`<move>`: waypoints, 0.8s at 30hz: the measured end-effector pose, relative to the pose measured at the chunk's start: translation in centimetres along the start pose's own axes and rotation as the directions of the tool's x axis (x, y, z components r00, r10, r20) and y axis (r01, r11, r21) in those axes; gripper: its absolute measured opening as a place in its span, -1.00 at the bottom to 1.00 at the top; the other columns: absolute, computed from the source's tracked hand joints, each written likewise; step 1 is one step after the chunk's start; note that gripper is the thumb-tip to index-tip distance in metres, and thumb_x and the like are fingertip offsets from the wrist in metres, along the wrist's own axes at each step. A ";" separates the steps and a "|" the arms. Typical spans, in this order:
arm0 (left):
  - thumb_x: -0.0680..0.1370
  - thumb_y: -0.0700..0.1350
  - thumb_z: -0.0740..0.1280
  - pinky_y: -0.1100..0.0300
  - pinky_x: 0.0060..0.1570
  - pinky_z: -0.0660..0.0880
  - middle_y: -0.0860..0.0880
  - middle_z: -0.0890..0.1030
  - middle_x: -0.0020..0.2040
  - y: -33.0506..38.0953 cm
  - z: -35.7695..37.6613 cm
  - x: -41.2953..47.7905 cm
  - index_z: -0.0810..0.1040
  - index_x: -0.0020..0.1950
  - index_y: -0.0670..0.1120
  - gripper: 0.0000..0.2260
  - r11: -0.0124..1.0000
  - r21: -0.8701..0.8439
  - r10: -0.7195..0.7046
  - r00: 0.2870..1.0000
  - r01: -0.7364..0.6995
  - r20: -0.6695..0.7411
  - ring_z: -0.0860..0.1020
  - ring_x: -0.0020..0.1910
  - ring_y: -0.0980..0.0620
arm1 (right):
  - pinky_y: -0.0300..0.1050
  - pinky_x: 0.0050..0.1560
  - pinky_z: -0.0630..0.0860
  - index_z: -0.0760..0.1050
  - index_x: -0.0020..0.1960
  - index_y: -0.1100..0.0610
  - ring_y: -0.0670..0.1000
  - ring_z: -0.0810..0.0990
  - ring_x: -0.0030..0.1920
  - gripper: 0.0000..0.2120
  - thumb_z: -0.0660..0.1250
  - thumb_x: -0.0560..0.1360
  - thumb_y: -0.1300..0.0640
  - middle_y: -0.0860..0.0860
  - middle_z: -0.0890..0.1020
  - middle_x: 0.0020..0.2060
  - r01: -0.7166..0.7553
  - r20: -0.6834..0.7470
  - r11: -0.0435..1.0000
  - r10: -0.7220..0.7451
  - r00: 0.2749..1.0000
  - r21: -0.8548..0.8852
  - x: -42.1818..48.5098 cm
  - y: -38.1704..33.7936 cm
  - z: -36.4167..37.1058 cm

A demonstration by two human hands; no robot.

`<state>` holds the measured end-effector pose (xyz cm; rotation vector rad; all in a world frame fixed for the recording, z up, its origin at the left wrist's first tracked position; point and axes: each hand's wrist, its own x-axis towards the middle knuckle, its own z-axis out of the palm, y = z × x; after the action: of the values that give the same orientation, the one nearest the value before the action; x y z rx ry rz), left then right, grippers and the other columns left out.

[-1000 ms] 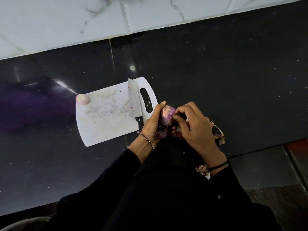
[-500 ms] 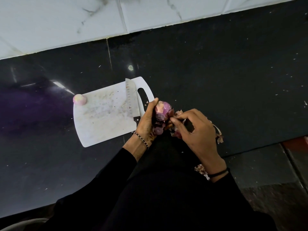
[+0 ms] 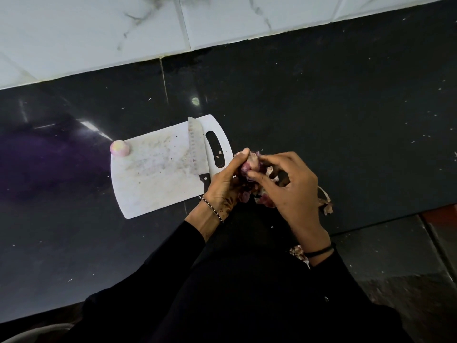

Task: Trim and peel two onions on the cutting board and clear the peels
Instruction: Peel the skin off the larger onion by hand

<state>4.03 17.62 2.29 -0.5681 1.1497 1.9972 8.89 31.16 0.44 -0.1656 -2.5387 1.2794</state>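
A white cutting board (image 3: 153, 179) lies on the black counter. On its far left corner sits a peeled onion (image 3: 120, 147). A knife (image 3: 196, 149) rests along the board's right side, its handle partly under my left hand. Just right of the board, my left hand (image 3: 223, 184) grips a second, partly peeled purple onion (image 3: 251, 163). The fingertips of my right hand (image 3: 289, 191) pinch at its skin. Loose purple peels (image 3: 263, 198) cluster beneath and between both hands.
More peel scraps (image 3: 326, 205) lie on the counter right of my right hand, near the counter's front edge. A white tiled wall (image 3: 148, 33) runs along the back. The counter's front edge falls to a dark floor at the lower right.
My right hand has risen from the lower peels back up to the onion's top and now pinches its skin. My left hand has kept its grip on the onion.
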 end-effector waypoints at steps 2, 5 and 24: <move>0.62 0.10 0.28 0.14 -0.11 0.63 -0.22 0.58 0.12 0.1 0.2 -0.3 0.49 0.35 -0.26 -0.51 1.000 -0.014 -0.015 1.000 0.015 0.012 0.64 -0.06 -0.07 | -0.41 0.01 0.49 0.65 0.18 0.09 -0.18 0.58 0.01 -0.59 0.58 0.40 -0.05 -0.06 0.61 0.02 -0.022 -0.020 1.000 0.022 1.000 -0.003 -0.2 -0.1 0.2; 0.63 0.10 0.26 0.13 -0.10 0.64 -0.21 0.58 0.14 0.0 0.5 -0.7 0.45 0.39 -0.28 -0.49 1.000 -0.018 -0.020 1.000 0.020 0.017 0.64 -0.03 -0.08 | -0.47 -0.04 0.45 0.63 0.14 0.10 -0.23 0.55 -0.02 -0.58 0.60 0.37 -0.06 -0.07 0.59 0.01 -0.049 -0.040 0.999 0.048 0.998 -0.020 -0.5 -0.2 0.5; 0.65 0.07 0.20 0.14 -0.29 0.63 -0.08 0.69 -0.33 -0.1 1.0 -1.0 0.58 -0.09 -0.18 -0.64 0.999 -0.018 -0.046 0.998 0.047 0.039 0.68 -0.36 0.01 | -0.47 -0.07 0.43 0.54 -0.06 0.10 -0.25 0.51 -0.08 -0.79 0.51 0.47 0.01 -0.06 0.50 -0.07 -0.116 0.105 0.991 0.108 0.989 0.074 0.0 -0.3 0.6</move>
<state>4.71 18.17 3.40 -0.5588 1.0860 1.9726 8.69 30.48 0.35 -0.2355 -2.5895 1.4639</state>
